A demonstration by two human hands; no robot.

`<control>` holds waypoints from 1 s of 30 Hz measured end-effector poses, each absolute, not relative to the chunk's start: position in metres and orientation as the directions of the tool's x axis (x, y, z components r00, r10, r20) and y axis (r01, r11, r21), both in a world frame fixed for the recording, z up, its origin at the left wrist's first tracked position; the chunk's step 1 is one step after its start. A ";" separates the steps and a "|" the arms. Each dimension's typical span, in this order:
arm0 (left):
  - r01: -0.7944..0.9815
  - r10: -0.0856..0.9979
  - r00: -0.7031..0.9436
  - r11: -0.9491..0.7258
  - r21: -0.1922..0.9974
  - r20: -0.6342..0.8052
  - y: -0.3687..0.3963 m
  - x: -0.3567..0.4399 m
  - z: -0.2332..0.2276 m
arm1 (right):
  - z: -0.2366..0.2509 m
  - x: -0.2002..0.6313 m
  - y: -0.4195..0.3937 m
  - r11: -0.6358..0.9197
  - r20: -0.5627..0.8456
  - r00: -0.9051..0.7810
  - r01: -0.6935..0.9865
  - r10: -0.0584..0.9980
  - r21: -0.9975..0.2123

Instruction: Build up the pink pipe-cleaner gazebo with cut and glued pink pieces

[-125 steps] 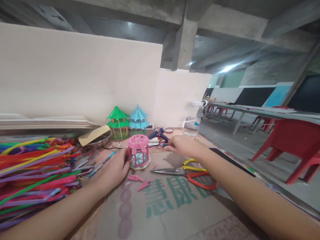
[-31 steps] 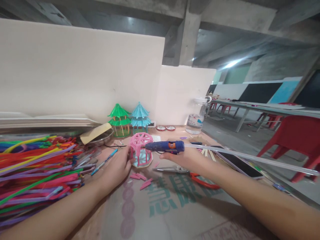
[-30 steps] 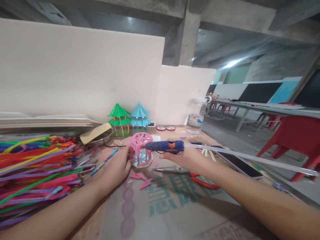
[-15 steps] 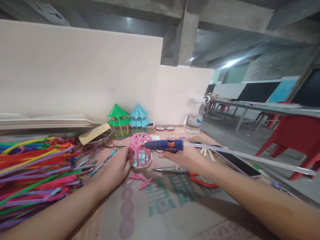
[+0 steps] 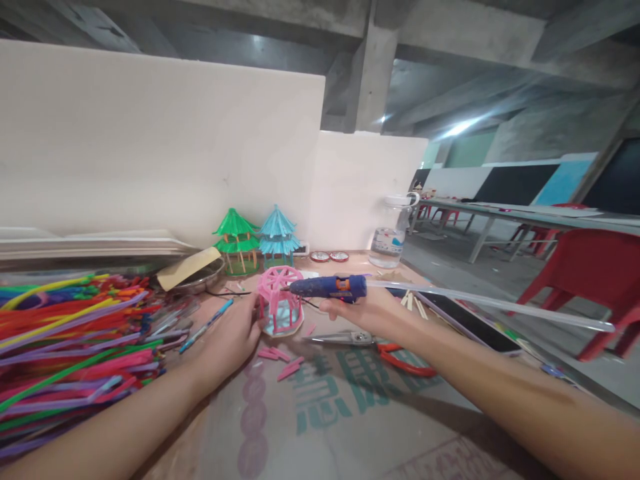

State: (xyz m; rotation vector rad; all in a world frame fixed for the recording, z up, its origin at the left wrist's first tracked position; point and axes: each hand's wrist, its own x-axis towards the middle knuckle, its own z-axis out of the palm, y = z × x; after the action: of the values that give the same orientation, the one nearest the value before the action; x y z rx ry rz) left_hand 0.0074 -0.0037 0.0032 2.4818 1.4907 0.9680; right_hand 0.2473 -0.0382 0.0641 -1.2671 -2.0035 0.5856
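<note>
Our left hand (image 5: 231,337) cups the near-left side of the pink pavilion (image 5: 279,301) on the table (image 5: 350,427), steadying it. Our right hand (image 5: 367,313) grips the blue glue gun (image 5: 327,287) — nozzle at the pavilion's roof, glue stick (image 5: 490,305) trailing right. Beyond the pavilion stand green and blue models (image 5: 257,240).

Pink pavilion model (image 5: 279,301) partly covered on its left side by the left hand (image 5: 231,337); fingertips there not visible. Handle of the glue gun (image 5: 327,287) buried in the grip of the right hand (image 5: 363,313); trigger finger impossible to make out. Nozzle tip too small to tell whether touching the model's roof. Pile of pipe cleaners (image 5: 65,347) cut off at the left edge. Red pliers (image 5: 405,363) half hidden under the right forearm. Label on the water bottle (image 5: 390,235) too blurred to read.
</note>
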 end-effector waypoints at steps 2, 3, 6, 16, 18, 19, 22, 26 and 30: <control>0.763 0.821 0.322 -0.520 0.384 0.472 -0.004 0.008 0.004 | 0.065 0.248 -0.038 0.449 0.336 -0.298 0.611 0.893 -0.651; 0.764 0.821 0.322 -0.519 0.383 0.472 -0.004 0.008 0.004 | 0.065 0.248 -0.038 0.479 0.361 -0.315 0.599 0.878 -0.642; 0.763 0.815 0.325 -0.526 0.376 0.480 -0.004 0.008 0.004 | 0.065 0.248 -0.039 0.548 0.418 -0.354 0.539 0.836 -0.639; 0.780 0.821 0.333 -0.516 0.352 0.464 -0.002 0.006 0.002 | 0.067 0.247 -0.041 0.538 0.408 -0.352 0.512 0.843 -0.670; 0.778 0.818 0.334 -0.520 0.353 0.468 -0.002 0.005 0.002 | 0.066 0.247 -0.041 0.535 0.402 -0.355 0.497 0.844 -0.683; 0.777 0.817 0.335 -0.522 0.353 0.470 -0.001 0.005 0.001 | 0.065 0.248 -0.041 0.538 0.405 -0.357 0.491 0.842 -0.685; 0.774 0.815 0.328 -0.522 0.359 0.478 -0.001 0.005 0.001 | 0.061 0.249 -0.039 0.560 0.426 -0.366 0.482 0.827 -0.673; 0.776 0.821 0.313 -0.511 0.370 0.478 -0.001 0.004 0.000 | 0.060 0.249 -0.038 0.580 0.445 -0.373 0.494 0.814 -0.647; 0.792 0.827 0.325 -0.503 0.347 0.459 -0.002 0.005 0.001 | 0.064 0.248 -0.040 0.544 0.426 -0.337 0.518 0.839 -0.660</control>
State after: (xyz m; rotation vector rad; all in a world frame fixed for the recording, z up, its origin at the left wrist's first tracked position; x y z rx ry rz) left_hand 0.0048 -0.0019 0.0014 2.5082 1.5345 0.9260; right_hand 0.2478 -0.0400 0.0639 -1.0946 -2.0152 0.5340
